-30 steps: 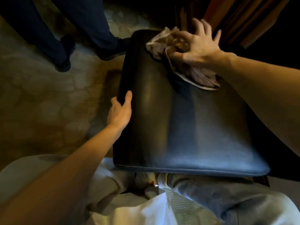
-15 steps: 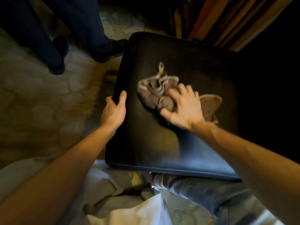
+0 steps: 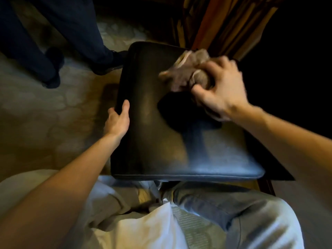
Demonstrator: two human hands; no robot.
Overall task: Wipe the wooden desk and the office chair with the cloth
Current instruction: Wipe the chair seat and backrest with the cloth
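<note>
The black leather chair seat (image 3: 161, 141) fills the middle of the head view. A crumpled grey-brown cloth (image 3: 190, 69) lies on its far right part. My right hand (image 3: 219, 88) grips the cloth with curled fingers and presses it onto the seat; both are blurred. My left hand (image 3: 118, 119) holds the seat's left edge, thumb on top and fingers wrapped under the side. The desk itself is not plainly in view.
Another person's dark trouser legs and shoes (image 3: 107, 63) stand on the patterned carpet (image 3: 45, 114) just beyond the seat's far left corner. Wooden slats (image 3: 224, 27) rise behind the seat. My knees in grey trousers (image 3: 224, 209) sit under the near edge.
My right hand swept the cloth from the far edge toward the middle of the seat, then back out to the far right. My left hand stayed on the left edge.
</note>
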